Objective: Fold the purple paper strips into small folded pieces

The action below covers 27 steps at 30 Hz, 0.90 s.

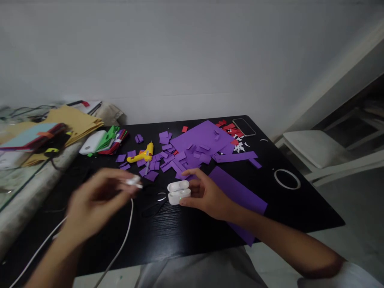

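My left hand [100, 198] is raised over the left part of the black table, smeared by motion. Its thumb and fingers pinch a small white object [134, 181], too blurred to name surely. A white cable [127, 232] runs beneath that hand; whether it joins the object I cannot tell. My right hand [205, 194] grips a white earbud case [179, 197] from its right side, thumb in front and fingers behind. The case's lid is flipped up, and a small green light shows on its front. Dark-handled scissors [153, 209] lie just left of the case.
Purple paper pieces [180, 160] lie behind my hands beside a yellow glue gun [141, 155]. A purple sheet [237, 196] is under my right forearm. Farther right are a phone [244, 127], red scraps [231, 130] and a white ring [287, 179]. Stacked papers [75, 122] stand left.
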Each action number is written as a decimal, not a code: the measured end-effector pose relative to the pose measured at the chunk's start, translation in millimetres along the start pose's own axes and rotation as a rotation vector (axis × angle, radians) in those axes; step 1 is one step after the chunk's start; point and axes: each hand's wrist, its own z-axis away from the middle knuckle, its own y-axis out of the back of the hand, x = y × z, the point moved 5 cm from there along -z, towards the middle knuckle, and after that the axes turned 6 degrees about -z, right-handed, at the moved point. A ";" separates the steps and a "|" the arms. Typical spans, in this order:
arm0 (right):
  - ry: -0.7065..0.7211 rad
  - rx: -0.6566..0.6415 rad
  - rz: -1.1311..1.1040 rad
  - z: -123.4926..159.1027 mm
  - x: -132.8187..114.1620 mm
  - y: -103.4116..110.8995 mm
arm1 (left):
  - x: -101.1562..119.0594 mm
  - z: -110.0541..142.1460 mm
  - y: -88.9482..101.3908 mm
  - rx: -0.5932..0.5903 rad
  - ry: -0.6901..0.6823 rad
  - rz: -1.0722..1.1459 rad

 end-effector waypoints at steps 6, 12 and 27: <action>-0.011 -0.046 0.069 -1.8 -3.8 -12.5 | 6.0 -17.2 -51.3 -0.198 -0.164 -0.144; 0.008 -0.059 0.074 -2.3 -6.6 -15.8 | 10.5 -20.2 -51.3 -0.250 -0.234 -0.055; 0.089 -0.132 0.362 -2.6 -17.0 -27.0 | -1.2 -19.5 -70.2 -0.418 0.141 0.120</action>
